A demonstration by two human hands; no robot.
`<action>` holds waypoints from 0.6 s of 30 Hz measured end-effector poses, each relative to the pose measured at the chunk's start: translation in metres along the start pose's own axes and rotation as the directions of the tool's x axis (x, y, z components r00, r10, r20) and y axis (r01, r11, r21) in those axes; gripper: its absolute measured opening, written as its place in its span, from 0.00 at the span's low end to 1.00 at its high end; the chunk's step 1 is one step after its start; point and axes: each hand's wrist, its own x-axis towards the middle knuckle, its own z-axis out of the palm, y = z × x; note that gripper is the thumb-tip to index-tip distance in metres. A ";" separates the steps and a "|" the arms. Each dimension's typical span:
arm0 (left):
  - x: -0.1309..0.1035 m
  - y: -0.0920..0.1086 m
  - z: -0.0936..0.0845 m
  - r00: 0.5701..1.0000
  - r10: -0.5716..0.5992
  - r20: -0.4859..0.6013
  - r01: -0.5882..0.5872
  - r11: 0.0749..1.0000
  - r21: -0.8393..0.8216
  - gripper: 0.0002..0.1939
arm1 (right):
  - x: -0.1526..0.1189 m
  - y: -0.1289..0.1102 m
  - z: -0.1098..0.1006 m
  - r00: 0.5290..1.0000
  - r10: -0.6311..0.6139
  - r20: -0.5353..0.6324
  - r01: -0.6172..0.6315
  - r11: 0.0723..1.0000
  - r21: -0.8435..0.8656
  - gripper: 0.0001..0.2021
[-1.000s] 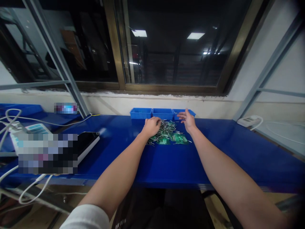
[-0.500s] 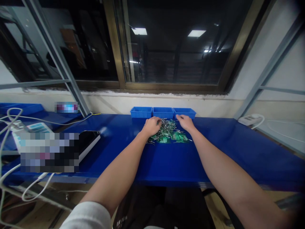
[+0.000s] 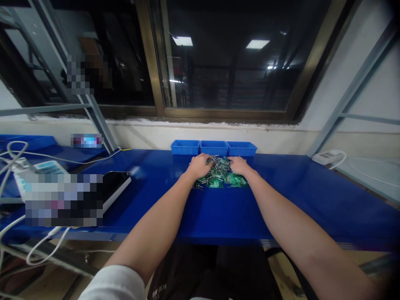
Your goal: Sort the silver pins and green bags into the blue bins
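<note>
A loose pile of thin metal pins (image 3: 222,166) mixed with small green plastic packets (image 3: 237,180) lies on the blue table. At the pile's left side, my left hand (image 3: 199,166) has its fingers curled inward; whatever they hold is hidden. My right hand (image 3: 240,165) reaches over the right edge of the pile, fingers stretched out and touching the pieces. Just behind the pile, three blue trays stand side by side: a left tray (image 3: 185,147), a middle tray (image 3: 214,148) and a right tray (image 3: 241,148).
On the left of the blue table (image 3: 218,216) lie a dark-screened device (image 3: 117,183), a partly blurred stack and white cables (image 3: 37,250). A white power strip (image 3: 328,157) sits at the right, beside a metal frame post (image 3: 353,96). A window is behind the trays.
My right hand has come down and toward me, from the front of the right tray onto the right edge of the pile. My left hand has barely moved.
</note>
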 end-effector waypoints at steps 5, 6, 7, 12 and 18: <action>0.000 0.000 0.000 1.000 0.002 0.010 -0.002 1.000 0.000 0.13 | -0.002 -0.002 -0.004 0.991 0.012 -0.136 -0.012 1.000 0.001 0.24; 0.000 0.001 0.000 1.000 0.002 0.011 -0.002 1.000 -0.001 0.13 | -0.002 -0.001 -0.004 0.986 0.020 -0.163 -0.019 1.000 0.004 0.24; 0.000 0.001 0.000 1.000 0.002 0.013 -0.002 1.000 -0.002 0.13 | -0.002 0.000 -0.005 0.983 0.031 -0.178 -0.030 1.000 0.009 0.24; 0.000 0.001 0.000 1.000 -0.007 0.018 0.007 1.000 -0.006 0.13 | 0.001 0.008 -0.003 0.991 0.077 -0.113 -0.074 0.997 0.029 0.18; 0.000 0.002 -0.001 0.999 0.000 0.034 0.000 1.000 0.001 0.13 | 0.004 0.013 -0.003 0.988 0.070 -0.139 -0.060 0.995 0.080 0.14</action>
